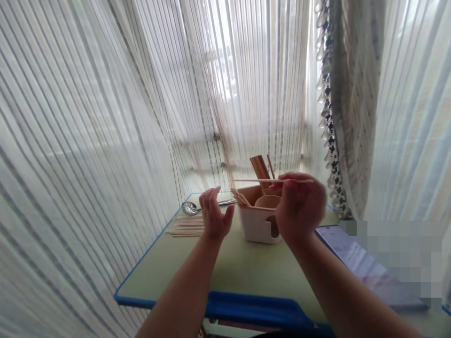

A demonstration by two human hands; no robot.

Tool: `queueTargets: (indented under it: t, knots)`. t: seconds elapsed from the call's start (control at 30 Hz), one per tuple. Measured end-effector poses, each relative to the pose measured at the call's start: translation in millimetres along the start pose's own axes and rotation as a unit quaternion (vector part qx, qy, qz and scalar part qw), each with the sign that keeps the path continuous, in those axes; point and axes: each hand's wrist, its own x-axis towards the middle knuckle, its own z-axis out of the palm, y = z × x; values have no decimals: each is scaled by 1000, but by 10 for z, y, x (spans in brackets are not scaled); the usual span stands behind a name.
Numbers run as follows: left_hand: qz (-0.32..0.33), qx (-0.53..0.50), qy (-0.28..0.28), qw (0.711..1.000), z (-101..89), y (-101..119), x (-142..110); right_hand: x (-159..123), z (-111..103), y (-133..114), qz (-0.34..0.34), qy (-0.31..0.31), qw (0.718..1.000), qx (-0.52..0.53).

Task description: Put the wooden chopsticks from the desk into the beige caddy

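Observation:
My right hand [299,209] is raised above a white utensil holder [259,225] and pinches a single wooden chopstick [253,180] that lies level and points left. My left hand [213,216] hovers open to the left of the holder, fingers apart, with nothing in it. The holder has compartments with brown chopsticks [260,169] standing upright and more leaning at its front left. A loose bunch of pale chopsticks [188,226] lies flat on the green table [243,267] just left of my left hand. Behind them rests a metal slotted spoon [190,207].
Striped sheer curtains [105,141] hang close around the table on the left, back and right. The table has a blue rim [253,307] at the near edge. A phone [366,267] lies on the table to the right of my right arm.

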Motion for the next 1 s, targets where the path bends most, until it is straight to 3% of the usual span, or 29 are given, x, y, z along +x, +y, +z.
queueTargets:
  t: [0.13, 0.3, 0.4, 0.57, 0.7, 0.8, 0.9, 1.0]
  knots:
    - [-25, -18, 45, 999, -2, 10, 9, 47, 72, -150, 112, 58, 986, 113]
    - [-39, -53, 95, 993, -55, 10, 70, 5, 122, 74, 266, 31, 955, 126]
    - [-60, -31, 86, 994, -94, 2, 119, -12, 107, 202, 300, 23, 946, 118]
    - [-68, -10, 83, 994, -122, -35, 162, -31, 94, 267, 267, -29, 963, 38]
    - [-67, -2, 84, 994, -118, -63, 162, -38, 75, 303, 273, -75, 959, -25]
    - [-76, -4, 104, 992, -107, -71, 156, -13, 39, 299, 184, -140, 963, -141]
    - [-81, -15, 135, 987, -95, -67, 151, 22, 0, 259, 75, -213, 933, -280]
    - [-89, -43, 133, 986, -78, -37, 143, 44, -25, 212, 40, -273, 881, -386]
